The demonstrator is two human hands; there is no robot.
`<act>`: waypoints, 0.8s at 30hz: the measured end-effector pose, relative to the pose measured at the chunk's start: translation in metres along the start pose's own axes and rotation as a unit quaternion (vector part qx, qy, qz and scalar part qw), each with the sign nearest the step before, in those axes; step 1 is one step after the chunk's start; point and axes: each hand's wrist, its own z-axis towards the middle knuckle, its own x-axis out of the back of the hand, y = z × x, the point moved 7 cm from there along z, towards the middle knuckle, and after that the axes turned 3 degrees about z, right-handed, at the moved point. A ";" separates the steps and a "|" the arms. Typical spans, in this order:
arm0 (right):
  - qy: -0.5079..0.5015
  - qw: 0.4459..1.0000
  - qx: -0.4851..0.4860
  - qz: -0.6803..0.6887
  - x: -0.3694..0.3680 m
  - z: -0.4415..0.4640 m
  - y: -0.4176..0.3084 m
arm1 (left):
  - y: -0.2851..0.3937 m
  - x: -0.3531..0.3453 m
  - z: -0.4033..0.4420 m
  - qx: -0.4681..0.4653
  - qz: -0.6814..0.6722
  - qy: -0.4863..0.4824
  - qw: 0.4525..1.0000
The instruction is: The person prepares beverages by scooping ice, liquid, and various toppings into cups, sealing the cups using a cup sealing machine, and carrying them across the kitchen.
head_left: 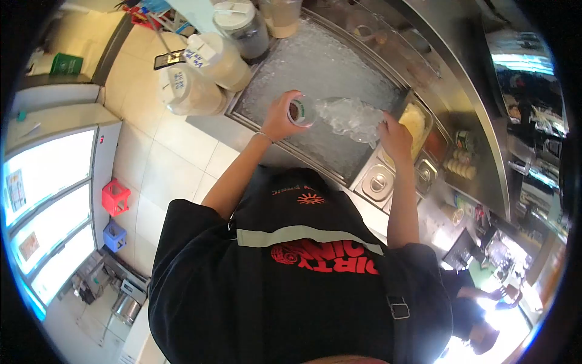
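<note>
My left hand (282, 119) is wrapped round a clear plastic cup (301, 111) with green print and something dark inside. The cup is tilted, its open end towards the scoop. Fingers closed, my right hand (395, 138) grips what looks like a clear ice scoop (357, 128), heaped with ice cubes (342, 115). Scoop and cup are close together above a metal ice bin (242, 118) filled with crushed ice (303, 67). The scoop's handle is mostly hidden in my right hand.
Several lidded jugs (193, 91) stand along the bin's left side. On the right are food pans (414, 124) and steel lids (377, 182). Red (115, 197) and blue (114, 235) stools stand on the floor by a lit display fridge (51, 212). Another person (464, 303) is at lower right.
</note>
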 end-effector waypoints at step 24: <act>-0.195 0.976 -0.073 -0.059 -0.308 0.077 0.064 | -0.021 0.063 -0.020 0.093 -0.161 0.134 0.973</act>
